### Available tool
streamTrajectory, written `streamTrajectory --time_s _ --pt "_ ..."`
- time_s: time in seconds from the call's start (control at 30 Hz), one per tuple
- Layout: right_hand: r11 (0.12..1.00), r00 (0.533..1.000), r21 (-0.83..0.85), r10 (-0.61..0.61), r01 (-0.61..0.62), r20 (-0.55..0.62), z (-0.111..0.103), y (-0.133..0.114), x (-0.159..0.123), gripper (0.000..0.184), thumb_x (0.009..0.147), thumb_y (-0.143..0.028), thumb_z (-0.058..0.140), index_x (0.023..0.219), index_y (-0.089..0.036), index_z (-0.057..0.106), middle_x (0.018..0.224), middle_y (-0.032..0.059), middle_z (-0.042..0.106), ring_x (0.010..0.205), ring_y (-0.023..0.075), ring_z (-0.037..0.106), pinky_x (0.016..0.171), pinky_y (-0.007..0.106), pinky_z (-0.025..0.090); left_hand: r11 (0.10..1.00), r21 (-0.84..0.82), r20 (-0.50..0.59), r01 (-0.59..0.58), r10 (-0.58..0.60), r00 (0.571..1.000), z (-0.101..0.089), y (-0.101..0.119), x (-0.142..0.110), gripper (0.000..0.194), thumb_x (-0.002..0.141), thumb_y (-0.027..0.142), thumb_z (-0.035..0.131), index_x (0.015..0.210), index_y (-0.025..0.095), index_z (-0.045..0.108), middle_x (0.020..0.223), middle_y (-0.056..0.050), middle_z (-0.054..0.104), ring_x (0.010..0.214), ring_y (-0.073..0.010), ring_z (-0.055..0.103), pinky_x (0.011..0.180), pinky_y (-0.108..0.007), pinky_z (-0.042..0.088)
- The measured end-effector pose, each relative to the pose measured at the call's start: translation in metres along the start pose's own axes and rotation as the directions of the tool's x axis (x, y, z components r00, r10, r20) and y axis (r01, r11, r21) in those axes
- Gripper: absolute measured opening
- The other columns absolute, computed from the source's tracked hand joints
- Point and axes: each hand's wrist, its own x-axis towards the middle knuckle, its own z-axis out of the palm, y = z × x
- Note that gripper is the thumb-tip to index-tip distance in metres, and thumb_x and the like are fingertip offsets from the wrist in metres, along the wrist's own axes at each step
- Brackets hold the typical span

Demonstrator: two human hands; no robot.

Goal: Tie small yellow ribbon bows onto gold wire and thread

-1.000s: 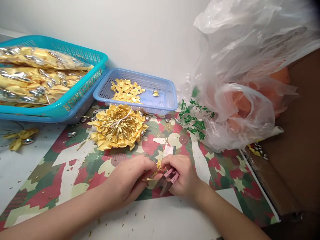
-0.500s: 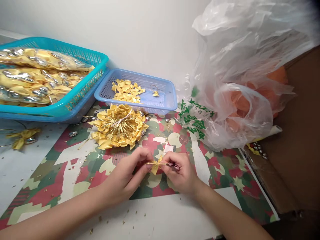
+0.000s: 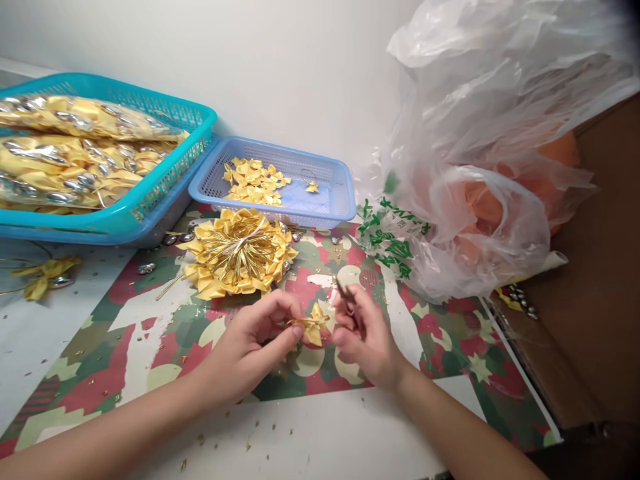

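Note:
My left hand (image 3: 250, 343) pinches a small yellow ribbon bow (image 3: 314, 327) by its gold wire, just above the patterned paper. My right hand (image 3: 367, 337) is closed around a small pair of snips (image 3: 345, 291) whose tips stick up past the fingers, right beside the bow. A bundle of yellow bows (image 3: 237, 252) tied with gold wires lies on the paper behind my hands.
A light blue basket (image 3: 327, 200) with loose yellow bows stands at the back. A teal basket (image 3: 150, 200) with bagged bows is at the left. A big plastic bag (image 3: 475, 147) with orange contents fills the right. A stray bow (image 3: 43, 277) lies far left. Gold scraps litter the table.
Both hands rose slightly and moved apart. The snips, earlier pointing down under my right hand, now point up. The bow stays in my left fingers.

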Motion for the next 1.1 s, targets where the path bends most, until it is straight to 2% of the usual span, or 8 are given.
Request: streamTrajectory --time_s 0.07,0.1,0.17,0.3,0.43,0.7,1.1 --pt "0.979 0.984 -0.115 -0.173 0.168 -0.033 -0.0062 -0.0032 -0.0029 0.048 0.091 -0.069 0.042 0.093 -0.021 0.048 0.067 -0.0057 0.033 0.054 0.0104 0.032 0.049 0.023 0.031 0.999 -0.039 -0.097 0.033 -0.037 0.995 0.0 0.0013 0.0018 0.007 0.09 0.023 0.059 0.086 0.022 0.054 0.069 0.006 0.056 0.055 -0.0063 0.051 0.05 -0.014 0.044" --pt "0.946 0.964 -0.202 -0.264 0.253 -0.03 -0.0083 -0.0049 -0.0039 0.048 0.095 -0.066 0.033 0.091 -0.021 0.049 0.066 -0.005 0.035 0.054 0.0106 0.033 0.049 0.024 0.031 0.997 -0.055 -0.128 0.05 -0.057 0.99 -0.0002 0.0017 0.0027 0.009 0.089 0.023 0.061 0.086 0.021 0.053 0.066 0.006 0.058 0.054 -0.0061 0.052 0.051 -0.014 0.044" --pt "0.839 0.92 -0.403 -0.392 0.365 0.016 -0.0096 -0.0072 -0.0044 0.043 0.101 -0.054 0.031 0.086 -0.019 0.051 0.063 -0.0041 0.04 0.052 0.0105 0.035 0.05 0.024 0.03 0.991 -0.099 -0.151 0.089 -0.104 0.983 -0.0008 0.0025 0.0038 0.012 0.087 0.024 0.064 0.087 0.021 0.053 0.061 0.007 0.06 0.054 -0.0065 0.056 0.052 -0.014 0.045" --pt "0.6 0.868 -0.693 -0.491 0.399 0.075 -0.0048 -0.0051 -0.0015 0.028 0.099 -0.038 0.049 0.086 -0.015 0.058 0.061 -0.0025 0.05 0.051 0.0105 0.041 0.05 0.024 0.031 0.972 -0.178 -0.154 0.151 -0.18 0.972 -0.0007 0.0051 0.0034 0.018 0.084 0.027 0.068 0.088 0.021 0.051 0.058 0.007 0.066 0.052 -0.0073 0.06 0.052 -0.014 0.047" --pt "0.466 0.834 -0.79 -0.542 0.4 0.102 -0.0025 -0.0014 0.0004 0.028 0.098 -0.035 0.053 0.086 -0.012 0.063 0.057 -0.0023 0.054 0.047 0.0103 0.044 0.048 0.026 0.029 0.969 -0.188 -0.174 0.158 -0.191 0.966 0.0005 0.0081 0.0025 0.021 0.082 0.028 0.07 0.087 0.021 0.051 0.057 0.007 0.068 0.05 -0.0062 0.058 0.051 -0.013 0.046" --pt "0.331 0.794 -0.845 -0.585 0.42 0.166 -0.0034 0.0009 0.0005 0.029 0.099 -0.031 0.051 0.088 -0.01 0.067 0.056 -0.0009 0.059 0.047 0.0106 0.05 0.049 0.027 0.03 0.959 -0.216 -0.185 0.186 -0.227 0.956 0.0 0.0067 0.0042 0.024 0.08 0.029 0.072 0.089 0.02 0.051 0.057 0.006 0.07 0.049 -0.0059 0.059 0.051 -0.013 0.046" --pt "0.269 0.778 -0.867 -0.598 0.419 0.19 -0.0032 -0.0009 0.0001 0.024 0.099 -0.029 0.054 0.09 -0.011 0.067 0.056 -0.0007 0.058 0.048 0.011 0.05 0.049 0.027 0.031 0.938 -0.275 -0.175 0.209 -0.263 0.949 0.0005 0.0053 0.0035 0.025 0.081 0.026 0.073 0.089 0.021 0.051 0.058 0.007 0.069 0.052 -0.0074 0.064 0.051 -0.014 0.047"
